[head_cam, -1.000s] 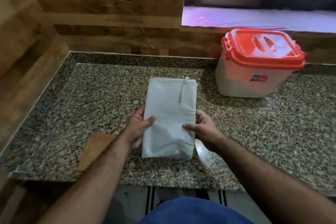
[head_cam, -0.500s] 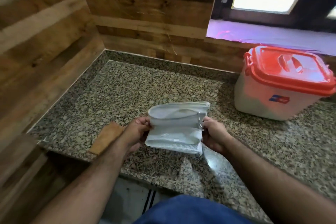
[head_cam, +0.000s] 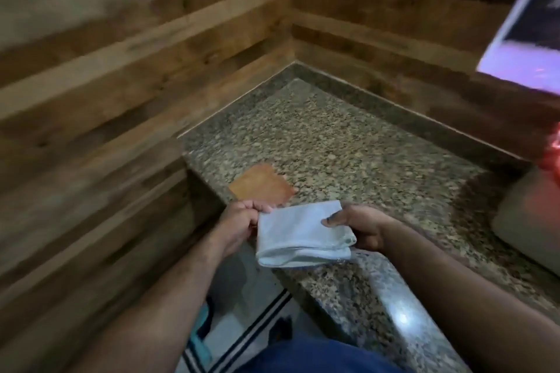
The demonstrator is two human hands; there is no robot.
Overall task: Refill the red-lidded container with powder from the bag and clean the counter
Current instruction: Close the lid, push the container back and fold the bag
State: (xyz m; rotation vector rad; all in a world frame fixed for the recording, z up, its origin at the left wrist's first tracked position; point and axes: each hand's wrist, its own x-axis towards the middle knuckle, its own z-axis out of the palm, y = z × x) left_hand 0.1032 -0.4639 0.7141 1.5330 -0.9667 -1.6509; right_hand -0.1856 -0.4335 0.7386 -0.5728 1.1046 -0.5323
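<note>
The white bag [head_cam: 298, 232] is folded flat in half and held level over the front edge of the granite counter [head_cam: 333, 145]. My left hand [head_cam: 242, 222] pinches its left edge. My right hand [head_cam: 360, 228] grips its right side, thumb on top. The red-lidded container [head_cam: 527, 221] is cut off at the right edge of the blurred head view; only a strip of red lid and the pale wall show. No powder is visible on the counter.
An orange-brown cloth [head_cam: 263, 188] lies on the counter's front left corner, just beyond the bag. Wood-panelled walls [head_cam: 121, 85] close in the left and back. A window sill [head_cam: 521, 70] sits upper right. Tiled floor [head_cam: 251, 306] shows below the counter edge.
Both hands folded the flat bag in half, lifted it off the counter and drew it toward the front edge. The view swung left, pushing the container to the right edge.
</note>
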